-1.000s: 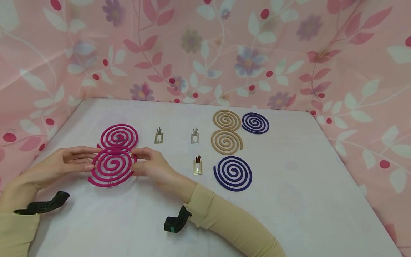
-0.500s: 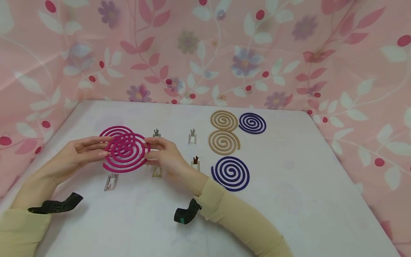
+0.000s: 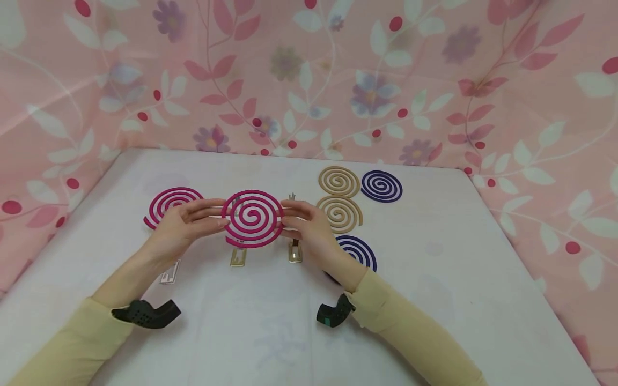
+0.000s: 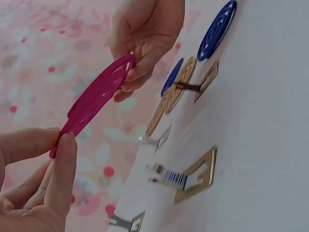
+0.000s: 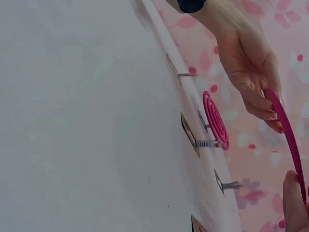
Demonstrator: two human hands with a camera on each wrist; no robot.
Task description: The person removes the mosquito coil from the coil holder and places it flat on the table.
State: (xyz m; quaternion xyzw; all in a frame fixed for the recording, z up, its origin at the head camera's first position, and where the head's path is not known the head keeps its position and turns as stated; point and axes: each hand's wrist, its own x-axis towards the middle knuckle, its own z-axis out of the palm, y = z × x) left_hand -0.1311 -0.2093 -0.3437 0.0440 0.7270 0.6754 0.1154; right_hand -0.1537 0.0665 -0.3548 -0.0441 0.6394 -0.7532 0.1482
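Observation:
Both hands hold a pink mosquito coil [image 3: 252, 216] level above the middle-left of the table. My left hand [image 3: 179, 226] pinches its left edge between thumb and fingers. On the opposite edge, my right hand [image 3: 314, 228] pinches it the same way; in the left wrist view the coil [image 4: 96, 96] appears nearly edge-on between the hands. Below it stands a gold metal coil stand [image 3: 238, 257] with upright prongs. Another pink coil [image 3: 166, 201] lies behind my left hand, raised on a stand in the right wrist view. A silver stand [image 3: 169, 272] is partly hidden under the left wrist.
Right of centre lie two tan coils [image 3: 338, 181] and two dark blue coils [image 3: 381, 185], one partly behind the right hand. A stand with brown prongs [image 3: 295, 252] is near that hand. More silver stands are partly covered by the held coil and hand. Pink floral cloth [image 3: 309, 80] hangs behind.
Both hands have carried the held pink coil rightward, from above the front-left silver stand to above the gold stand. The silver stand has come into view. The other coils have stayed put.

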